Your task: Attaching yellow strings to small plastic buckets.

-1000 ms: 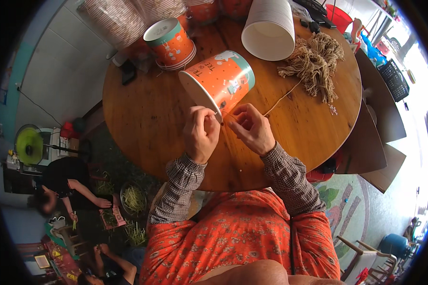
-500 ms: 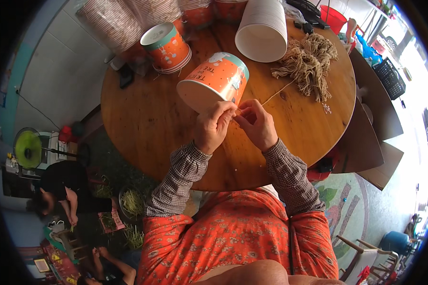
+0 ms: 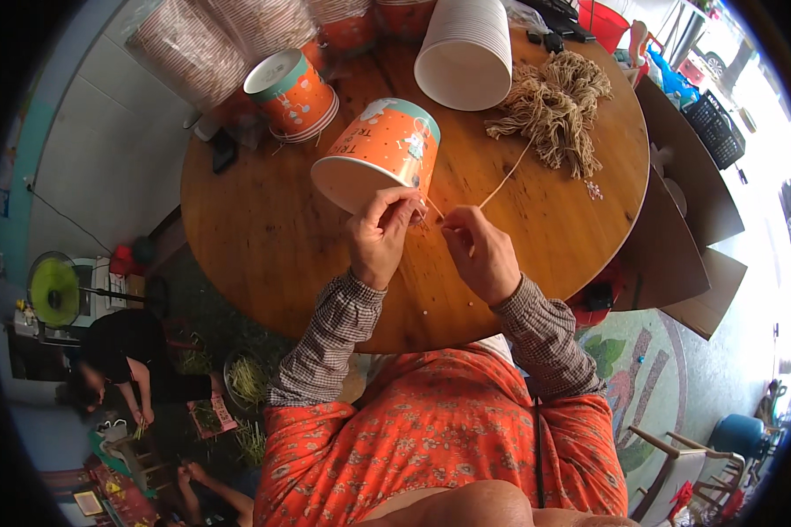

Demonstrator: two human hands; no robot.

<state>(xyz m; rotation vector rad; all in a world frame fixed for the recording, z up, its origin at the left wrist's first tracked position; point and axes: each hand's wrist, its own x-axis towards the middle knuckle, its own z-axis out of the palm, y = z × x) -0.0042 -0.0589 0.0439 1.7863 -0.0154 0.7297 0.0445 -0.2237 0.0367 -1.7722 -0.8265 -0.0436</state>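
Observation:
An orange paper bucket (image 3: 380, 155) with a white inside lies tilted on its side on the round wooden table (image 3: 264, 237). My left hand (image 3: 380, 235) grips its rim at the near edge. My right hand (image 3: 476, 253) pinches a thin tan string (image 3: 504, 178) close to that rim. The string runs up and right to a loose bundle of tan cord (image 3: 552, 107) on the table.
A second orange bucket (image 3: 292, 95) stands upright at the back left. A stack of white cups (image 3: 464, 51) lies on its side at the back. Cardboard boxes (image 3: 677, 228) stand right of the table. A person (image 3: 123, 360) crouches on the floor at the lower left.
The orange bucket has shifted a little between frames. My hands have moved up to its rim, the right one still on the string.

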